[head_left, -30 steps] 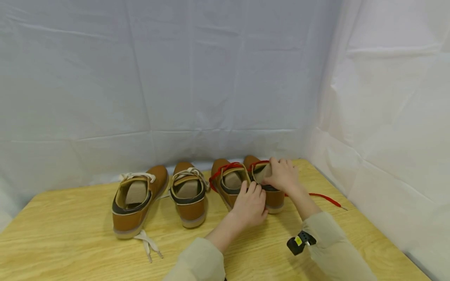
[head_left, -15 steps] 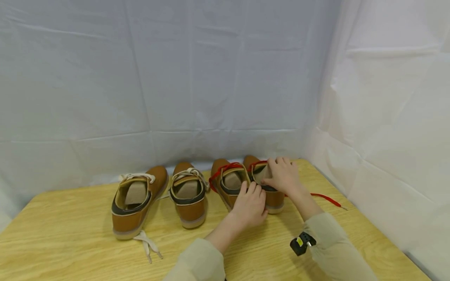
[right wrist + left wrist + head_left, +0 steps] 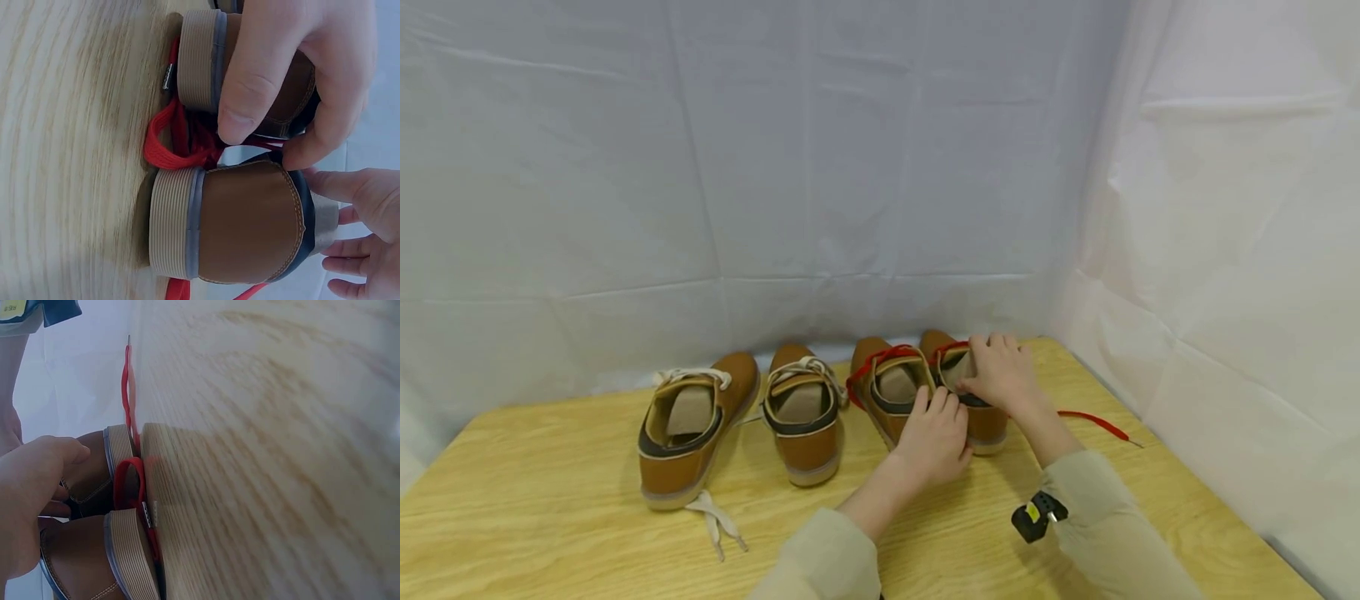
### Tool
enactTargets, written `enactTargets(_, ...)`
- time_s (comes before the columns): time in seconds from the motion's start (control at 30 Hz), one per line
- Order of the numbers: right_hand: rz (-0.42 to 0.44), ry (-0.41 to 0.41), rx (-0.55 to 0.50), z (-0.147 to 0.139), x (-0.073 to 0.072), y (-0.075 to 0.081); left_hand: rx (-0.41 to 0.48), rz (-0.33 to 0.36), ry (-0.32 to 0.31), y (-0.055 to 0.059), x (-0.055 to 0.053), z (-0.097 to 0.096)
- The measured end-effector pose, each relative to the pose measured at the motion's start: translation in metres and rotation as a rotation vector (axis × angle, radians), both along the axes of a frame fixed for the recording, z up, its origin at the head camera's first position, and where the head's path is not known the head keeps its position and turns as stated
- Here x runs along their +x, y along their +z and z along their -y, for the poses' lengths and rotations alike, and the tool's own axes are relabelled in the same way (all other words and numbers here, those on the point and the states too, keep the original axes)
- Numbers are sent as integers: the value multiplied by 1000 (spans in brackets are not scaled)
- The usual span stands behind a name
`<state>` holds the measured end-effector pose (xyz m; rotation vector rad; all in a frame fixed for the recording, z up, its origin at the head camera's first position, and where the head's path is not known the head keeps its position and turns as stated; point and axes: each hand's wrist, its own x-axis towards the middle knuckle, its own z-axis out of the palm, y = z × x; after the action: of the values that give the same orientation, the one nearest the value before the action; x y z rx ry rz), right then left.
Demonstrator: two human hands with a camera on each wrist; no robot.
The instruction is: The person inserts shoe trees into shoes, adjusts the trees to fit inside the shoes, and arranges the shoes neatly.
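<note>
Two brown shoes with red laces stand together at the back right in the head view. My left hand (image 3: 934, 437) reaches between the left red-laced shoe (image 3: 872, 400) and the right red-laced shoe (image 3: 250, 225). Its fingertips are at the right shoe's dark collar, and its thumb lies by the heel, as the left wrist view also shows. My right hand (image 3: 1002, 372) is over the opening of the right shoe. Its thumb and fingers hold a grey-beige insole (image 3: 326, 222), which rises above the collar in the right wrist view. The inside of that shoe is partly hidden.
Two more brown shoes, one outer left (image 3: 673, 475) and one inner left (image 3: 808, 450), have cream laces. A cream lace end (image 3: 718, 521) lies in front of them. The red lace (image 3: 1097, 422) trails right on the wooden table (image 3: 550, 533). White sheeting (image 3: 880, 183) hangs behind.
My right hand has shifted very slightly left over the right red-laced shoe. The left hand and the shoes look the same.
</note>
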<state>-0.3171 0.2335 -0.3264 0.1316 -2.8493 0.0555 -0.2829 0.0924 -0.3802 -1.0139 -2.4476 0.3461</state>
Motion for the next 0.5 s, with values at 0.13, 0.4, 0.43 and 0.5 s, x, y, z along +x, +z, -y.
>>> enactTargets(0.13,-2,-8,-2,1,-1,-1,-10,1,6,-1,0,-1)
enactTargets(0.4,12,-24,27,2,-2,-3,-13,13,11,-2,-1,-2)
enactTargets(0.43,14,-26,25,2,-2,-3,-10,16,11,-2,-1,-2)
enactTargets(0.5,14,-27,24,3,-3,-3,-1,21,11,-1,-2,-1)
